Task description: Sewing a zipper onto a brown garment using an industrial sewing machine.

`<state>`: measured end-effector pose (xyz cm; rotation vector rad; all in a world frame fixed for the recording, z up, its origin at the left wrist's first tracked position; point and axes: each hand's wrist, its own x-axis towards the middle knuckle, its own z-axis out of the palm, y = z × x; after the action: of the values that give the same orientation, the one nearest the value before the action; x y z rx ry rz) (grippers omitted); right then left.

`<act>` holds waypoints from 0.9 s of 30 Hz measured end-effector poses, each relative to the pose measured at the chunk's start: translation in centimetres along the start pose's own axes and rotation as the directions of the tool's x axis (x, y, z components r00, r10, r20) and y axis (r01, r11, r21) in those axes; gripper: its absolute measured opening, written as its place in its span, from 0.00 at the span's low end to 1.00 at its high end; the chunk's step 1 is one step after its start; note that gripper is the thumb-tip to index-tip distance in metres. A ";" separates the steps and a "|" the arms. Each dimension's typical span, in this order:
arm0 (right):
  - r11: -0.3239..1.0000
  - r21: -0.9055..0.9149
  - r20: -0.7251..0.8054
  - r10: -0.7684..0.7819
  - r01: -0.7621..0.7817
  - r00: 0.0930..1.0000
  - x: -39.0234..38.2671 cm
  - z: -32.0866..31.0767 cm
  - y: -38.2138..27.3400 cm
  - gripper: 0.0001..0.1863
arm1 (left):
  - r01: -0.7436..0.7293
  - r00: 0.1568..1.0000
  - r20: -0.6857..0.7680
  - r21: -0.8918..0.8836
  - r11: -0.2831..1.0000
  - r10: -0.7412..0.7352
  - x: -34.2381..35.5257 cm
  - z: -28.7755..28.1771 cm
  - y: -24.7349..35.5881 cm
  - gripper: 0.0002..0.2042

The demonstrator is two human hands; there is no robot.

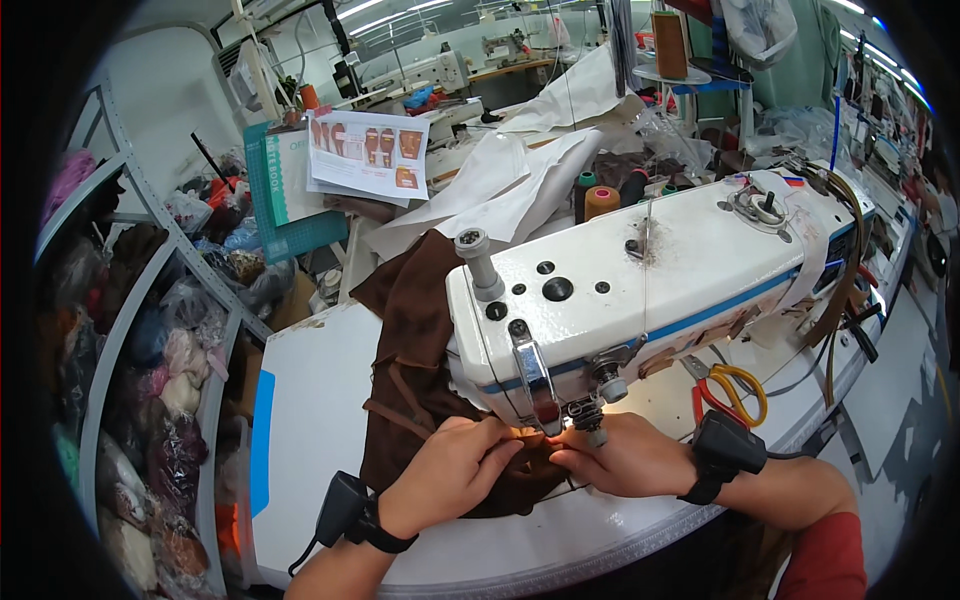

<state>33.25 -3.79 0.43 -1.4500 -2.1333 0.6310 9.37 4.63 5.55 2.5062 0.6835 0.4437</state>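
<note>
Dark brown suede-like fabric [410, 310] lies under the head of a white sewing machine [620, 270] with a blue stripe. My left hand [455, 470] pinches the fabric's edge just left of the needle area, thumb against the fingers. From the other side, my right hand [630, 455] holds the same piece, its fingertips close beside the presser foot. The machine head and my fingers hide the needle point. A thin strip [400, 410] of the brown material rests on the piece. Light glows on the fabric between my hands.
Scissors [735, 392] with red and yellow handles lie right of the machine. Thread cones [601, 202] and white sheets [480, 185] are behind it. Printed pages [370, 155] hang at the back left. Metal shelving [150, 200] with bagged materials stands left of the white table [305, 430].
</note>
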 end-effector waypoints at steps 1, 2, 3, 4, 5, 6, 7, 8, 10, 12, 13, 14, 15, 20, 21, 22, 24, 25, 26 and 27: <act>0.998 0.013 0.015 0.060 -0.060 0.998 0.0 0.0 -0.3 0.13 | -0.032 0.999 0.031 0.018 0.999 0.031 0.0 -0.4 -0.2 0.08; 0.998 0.015 0.012 0.056 -0.057 0.998 -0.1 0.1 -0.7 0.13 | -0.031 0.999 0.032 0.023 0.999 0.030 0.1 -0.8 -0.3 0.08; 0.998 -0.047 0.036 0.043 -0.041 0.998 -0.2 0.2 -0.9 0.12 | -0.095 0.994 0.049 0.033 0.995 0.093 0.0 -1.3 -0.5 0.10; 0.994 -0.110 0.059 0.032 -0.025 0.998 -0.2 0.3 -1.0 0.12 | -0.159 0.986 0.067 0.043 0.986 0.156 -0.2 -1.7 -0.8 0.14; 0.994 -0.110 0.055 0.035 -0.029 0.998 -0.3 0.3 -0.9 0.12 | -0.163 0.985 0.070 0.043 0.986 0.160 -0.3 -2.1 -1.3 0.14; 1.000 -0.029 0.059 0.011 -0.009 0.998 -0.4 0.3 -0.6 0.12 | -0.140 0.983 0.127 0.080 0.987 0.130 -0.4 -2.5 -1.9 0.16; 0.999 0.052 0.061 -0.014 0.011 0.998 -0.5 0.3 -0.5 0.12 | -0.119 0.979 0.182 0.119 0.986 0.097 -0.4 -2.6 -2.4 0.20; 0.998 0.055 0.068 -0.031 0.027 0.997 -0.4 0.0 -1.0 0.12 | -0.165 0.984 0.093 0.148 0.975 0.152 -0.9 -2.6 -2.9 0.19; 0.995 0.093 0.134 0.019 -0.032 0.991 -0.4 -1.0 -1.9 0.11 | -0.038 0.996 -0.072 0.249 0.968 0.058 -0.8 -2.7 -2.7 0.18; 0.985 0.167 0.137 0.020 -0.043 0.990 -0.8 -1.0 -2.3 0.10 | 0.144 0.890 -0.444 0.494 0.857 0.106 0.0 -2.4 -1.3 0.13; 0.969 0.239 0.138 0.030 -0.063 0.990 -1.0 -1.1 -2.2 0.10 | 0.139 0.891 -0.441 0.494 0.858 0.109 0.0 -2.4 -0.6 0.13; 0.962 0.264 0.154 0.028 -0.069 0.988 -1.1 -1.2 -2.1 0.12 | 0.243 0.872 -0.489 0.471 0.848 0.021 -0.2 -2.3 0.1 0.13; 0.962 0.265 0.151 0.034 -0.074 0.988 -1.1 -1.4 -2.1 0.12 | 0.343 0.844 -0.533 0.443 0.828 -0.064 -0.4 -2.3 0.9 0.13; 0.855 0.488 0.162 0.107 -0.174 0.981 -1.2 0.1 -1.7 0.14 | 0.250 0.958 -0.026 -0.416 0.874 -0.286 -2.2 -0.5 0.9 0.06; 0.856 0.488 0.161 0.106 -0.173 0.981 -1.4 0.6 -1.4 0.14 | 0.200 0.974 -0.037 -0.304 0.931 -0.221 -1.1 -0.8 2.1 0.05; 0.849 0.524 0.060 0.047 -0.071 0.997 -1.6 1.1 -1.1 0.12 | 0.113 0.992 -0.042 -0.102 0.988 -0.118 -1.1 -0.5 0.9 0.04; 0.836 0.548 -0.045 -0.011 0.034 0.999 -2.0 1.1 -1.2 0.11 | 0.016 1.000 -0.026 0.104 0.994 -0.013 -0.7 -0.2 -1.4 0.04; 0.853 0.521 -0.036 -0.007 0.025 0.999 -2.2 0.9 -1.4 0.10 | -0.082 0.997 0.009 0.189 0.979 0.081 -0.4 -0.3 -2.0 0.06; 0.870 0.492 -0.028 -0.002 0.015 1.000 -2.4 0.8 -1.6 0.09 | -0.179 0.984 0.052 0.269 0.946 0.172 -0.2 -0.5 -2.3 0.08; 0.871 0.491 -0.030 0.001 0.014 1.000 -2.5 0.8 -1.5 0.09 | -0.182 0.983 0.053 0.268 0.946 0.175 0.0 -0.6 -2.7 0.08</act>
<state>32.48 -6.73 0.45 -1.1547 -1.7721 1.0537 8.04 6.86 4.60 2.8443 0.5383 0.3993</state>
